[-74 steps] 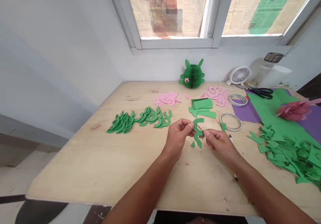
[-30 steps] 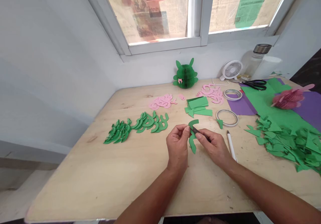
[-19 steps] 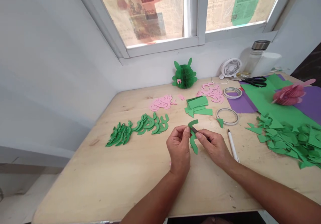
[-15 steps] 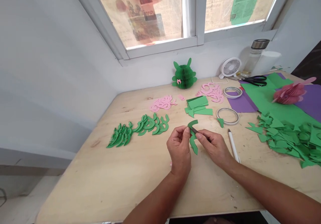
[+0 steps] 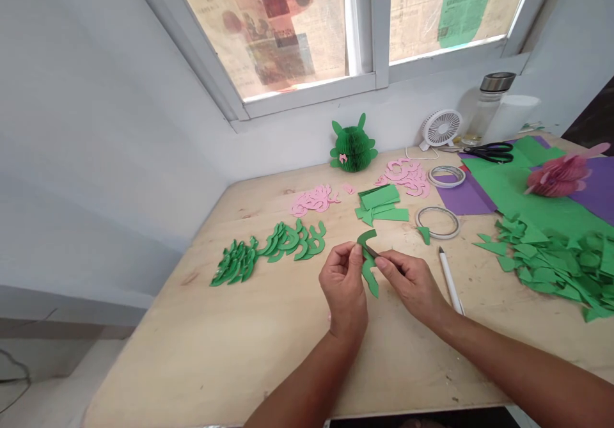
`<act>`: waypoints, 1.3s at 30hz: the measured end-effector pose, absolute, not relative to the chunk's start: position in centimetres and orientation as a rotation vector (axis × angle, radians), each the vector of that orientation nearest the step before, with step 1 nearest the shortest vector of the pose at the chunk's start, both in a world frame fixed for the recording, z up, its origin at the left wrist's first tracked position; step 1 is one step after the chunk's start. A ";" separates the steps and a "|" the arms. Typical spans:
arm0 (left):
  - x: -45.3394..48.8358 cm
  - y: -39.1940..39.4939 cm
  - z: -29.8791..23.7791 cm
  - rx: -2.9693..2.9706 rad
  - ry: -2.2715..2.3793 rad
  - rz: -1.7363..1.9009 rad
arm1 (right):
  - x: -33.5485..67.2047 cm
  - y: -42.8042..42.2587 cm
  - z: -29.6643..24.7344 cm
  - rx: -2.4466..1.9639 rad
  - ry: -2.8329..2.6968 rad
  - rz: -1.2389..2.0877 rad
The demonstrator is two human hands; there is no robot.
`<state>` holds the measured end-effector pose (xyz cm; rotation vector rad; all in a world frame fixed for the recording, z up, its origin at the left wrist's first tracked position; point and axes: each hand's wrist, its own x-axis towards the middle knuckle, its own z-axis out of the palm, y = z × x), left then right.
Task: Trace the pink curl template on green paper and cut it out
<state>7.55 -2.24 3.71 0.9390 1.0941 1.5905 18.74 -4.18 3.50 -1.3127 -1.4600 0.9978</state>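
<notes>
My left hand [image 5: 346,281] pinches a curved green paper cutout [image 5: 370,279] between thumb and fingers above the middle of the table. The strip bends at the top and hangs down in a wavy tail. My right hand [image 5: 413,284] is closed on a slim dark tool [image 5: 371,251], whose kind I cannot make out. Its tip lies against the paper beside my left thumb. To the left lie overlapping curved green cutouts [image 5: 288,239] and a denser green pile [image 5: 235,261]. Beyond my hands is a stack of green paper strips [image 5: 381,199].
Pink cutouts [image 5: 314,199] lie farther back, before a green honeycomb paper figure [image 5: 354,146]. Rightward are a tape roll [image 5: 455,223], a white pen [image 5: 448,277], green scraps [image 5: 551,261], black-handled scissors [image 5: 494,153], a small fan [image 5: 441,128] and a glass bottle [image 5: 482,118].
The view has shifted slightly. Both hands keep nearly the same pose on the green cutout and the dark tool, and the cutout's upper end has tilted a little leftward.
</notes>
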 end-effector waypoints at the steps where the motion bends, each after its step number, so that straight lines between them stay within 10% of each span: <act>1: 7.6 -2.3 3.7 0.941 1.098 1.591 | 18.8 -4.2 3.5 -1.312 -1.460 0.999; 39: 7.8 -3.0 4.3 0.822 1.095 1.601 | 18.4 -4.5 3.6 -1.297 -1.463 0.916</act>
